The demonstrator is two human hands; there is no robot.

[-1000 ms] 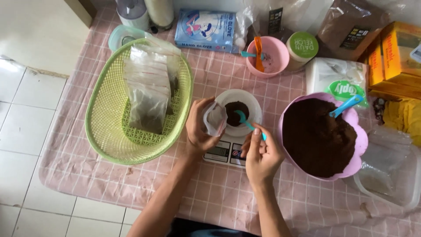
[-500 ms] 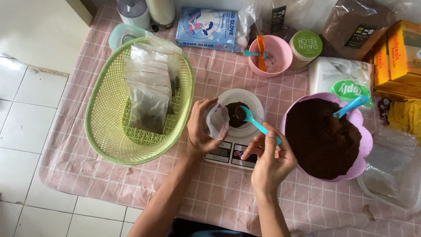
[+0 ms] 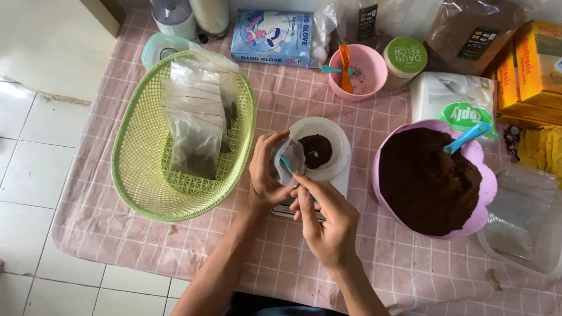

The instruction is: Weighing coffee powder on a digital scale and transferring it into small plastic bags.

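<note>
My left hand (image 3: 264, 175) is curled around a small clear plastic pouch (image 3: 291, 161), holding its mouth up and open just beside the white dish (image 3: 328, 153). My right hand (image 3: 328, 222) pinches the handle of a teal spoon (image 3: 286, 165) between thumb and fingers, with the bowl of the spoon tipped into the pouch. The dish holds a small mound of dark brown powder (image 3: 316, 150) and sits on a kitchen scale (image 3: 284, 208), mostly hidden under my hands.

What I judge could go wrong: the pouch mouth is narrow and floppy, so if my left grip slackens, the opening may fold and powder would spill onto the pink checked cloth of the bench (image 3: 175, 246). A spoon tilted too soon would do the same. My wrists rest close to the scale, and leaning on it could upset a reading.

Further out, a green oval basket (image 3: 134, 158) at left holds a stack of clear zip pouches (image 3: 196, 126) with red seal lines. At right stands a pink flower-shaped bowl (image 3: 480, 193) full of the same brown powder, a blue scoop (image 3: 466, 137) stuck in it. Along the back: a flat blue box (image 3: 272, 38) with a cartoon picture, a small pink cup (image 3: 366, 73) holding an orange spoon, a round jar with a green lid (image 3: 405, 55), a white packet with a green oval label (image 3: 451, 102), and orange-yellow cartons (image 3: 535, 70) at the far right.
</note>
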